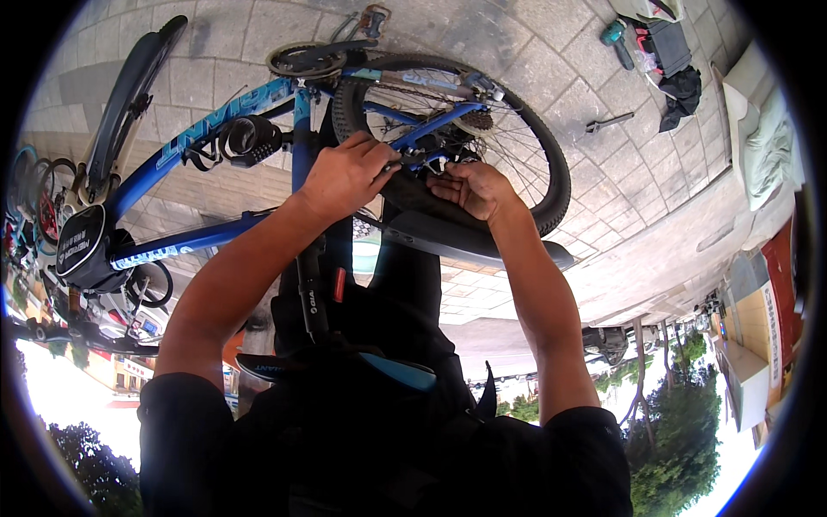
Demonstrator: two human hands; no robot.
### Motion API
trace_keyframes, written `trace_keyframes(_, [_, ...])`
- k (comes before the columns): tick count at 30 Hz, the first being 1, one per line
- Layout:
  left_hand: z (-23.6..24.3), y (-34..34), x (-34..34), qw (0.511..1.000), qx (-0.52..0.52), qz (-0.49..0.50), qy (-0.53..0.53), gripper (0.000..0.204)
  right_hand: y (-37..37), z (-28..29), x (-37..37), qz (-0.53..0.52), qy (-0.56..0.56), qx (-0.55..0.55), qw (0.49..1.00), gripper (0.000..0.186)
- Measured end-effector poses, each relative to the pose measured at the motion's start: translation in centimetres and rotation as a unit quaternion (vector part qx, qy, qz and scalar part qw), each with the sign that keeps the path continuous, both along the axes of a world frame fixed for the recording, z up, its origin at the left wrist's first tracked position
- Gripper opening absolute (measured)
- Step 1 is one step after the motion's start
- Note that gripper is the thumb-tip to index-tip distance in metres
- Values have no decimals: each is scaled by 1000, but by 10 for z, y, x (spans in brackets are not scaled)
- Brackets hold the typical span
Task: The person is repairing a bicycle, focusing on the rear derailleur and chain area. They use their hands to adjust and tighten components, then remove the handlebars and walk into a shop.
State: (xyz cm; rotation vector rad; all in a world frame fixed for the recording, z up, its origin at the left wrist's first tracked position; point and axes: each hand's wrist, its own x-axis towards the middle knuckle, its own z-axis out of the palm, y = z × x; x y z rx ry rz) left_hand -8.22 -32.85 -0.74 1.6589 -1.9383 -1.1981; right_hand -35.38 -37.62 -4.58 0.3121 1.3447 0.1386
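A blue bicycle frame (pixel 181 153) stands before me, its rear wheel (pixel 551 146) with a black knobbly tyre to the right. Both hands are close together at the rear brake (pixel 417 160), near the frame stays. My left hand (pixel 345 177) is closed, fingertips pinched at the brake's left side; whatever they grip is hidden. At the other side, my right hand (pixel 474 188) has its fingers curled, with thumb and forefinger at a small silvery part (pixel 442 164). Below the hands runs a black rear mudguard (pixel 465 244). The saddle (pixel 396 370) sits right against my body.
A coiled combination lock (pixel 250 140) hangs on the frame, and a black bag (pixel 83 244) sits near the handlebar. The crankset (pixel 306 60) and pedal (pixel 375 19) are ahead. On the paving at right lie a green drill (pixel 614 36), a wrench (pixel 609 122) and a black cloth-like item (pixel 680 96).
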Motion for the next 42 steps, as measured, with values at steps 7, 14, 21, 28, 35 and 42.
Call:
trace_keyframes(7, [4, -1, -1, 999, 40, 8, -2, 19, 6, -8, -14, 18, -25, -5, 1000, 15])
trace_keyframes(14, [4, 0, 0, 999, 35, 7, -3, 19, -6, 12, 5, 203, 6, -123, 971, 18])
trace_keyframes(21, [4, 0, 0, 999, 46, 0, 5, 20, -5, 73, 62, 712, -194, -608, 293, 18])
trace_keyframes(28, [4, -3, -1, 999, 46, 3, -4, 19, -30, 45, 36, 675, -268, -634, 265, 14])
trace_keyframes(35, [3, -1, 0, 1000, 24, 0, -1, 18, -19, 55, 35, 671, -263, -646, 252, 13])
trace_keyframes(42, [3, -2, -1, 1000, 30, 10, 5, 19, -3, 38, 12, 475, -4, -430, 768, 16])
